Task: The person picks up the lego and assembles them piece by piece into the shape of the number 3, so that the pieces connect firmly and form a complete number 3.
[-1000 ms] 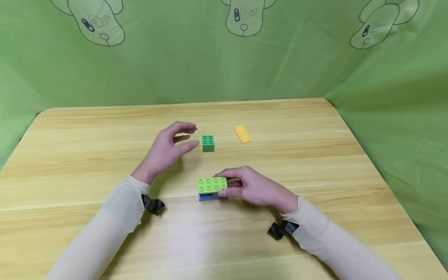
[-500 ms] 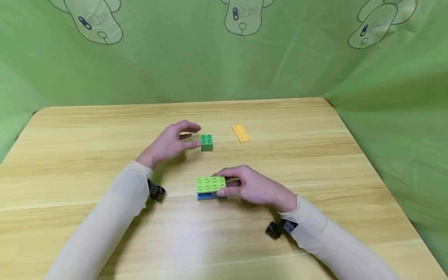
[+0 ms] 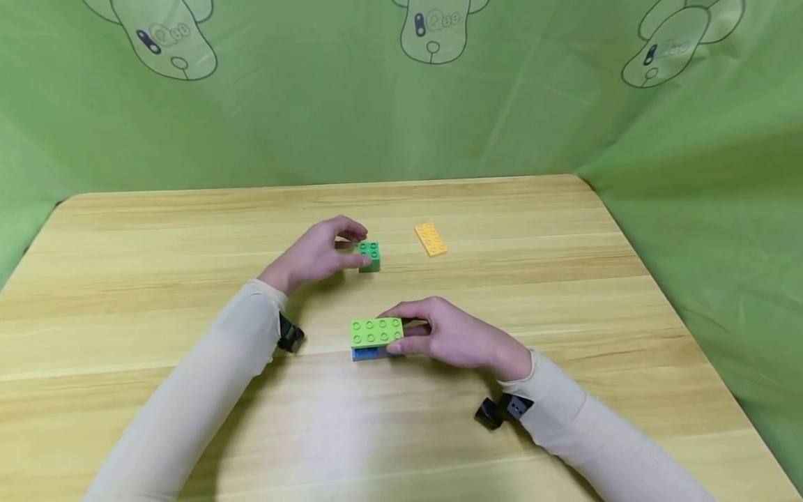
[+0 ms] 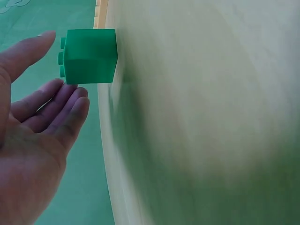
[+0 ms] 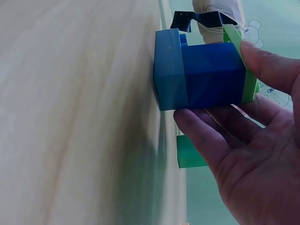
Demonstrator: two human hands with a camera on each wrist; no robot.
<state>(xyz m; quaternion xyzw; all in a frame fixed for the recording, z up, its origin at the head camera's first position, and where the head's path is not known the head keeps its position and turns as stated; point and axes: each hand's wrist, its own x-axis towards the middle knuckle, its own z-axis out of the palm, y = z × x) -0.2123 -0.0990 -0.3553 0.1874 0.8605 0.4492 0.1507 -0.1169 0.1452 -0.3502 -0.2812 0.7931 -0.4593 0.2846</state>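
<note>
My left hand [image 3: 320,251] is at a small green brick [image 3: 375,263] with studs on top. Its thumb and fingers spread around the brick's left end; in the left wrist view the thumb [image 4: 35,49] stands apart from the brick, and whether the fingertips touch it is unclear. Nearer to me, my right hand [image 3: 461,335] holds the right end of a brick stack, thumb in front and fingers behind. A lime-green plate [image 3: 376,332] tops the stack, above a dark blue brick [image 5: 213,75] and a grey-blue bottom piece [image 5: 169,70].
A yellow-orange plate [image 3: 430,240] lies flat on the wooden table [image 3: 533,251], right of the green brick. Green cloth [image 3: 314,125] with printed cartoon figures hangs behind the table and at its sides. Each wrist carries a small black camera.
My left hand has moved right, from beside the green brick until its thumb overlaps the brick's front in the head view. My right hand and the stack have stayed in place.
</note>
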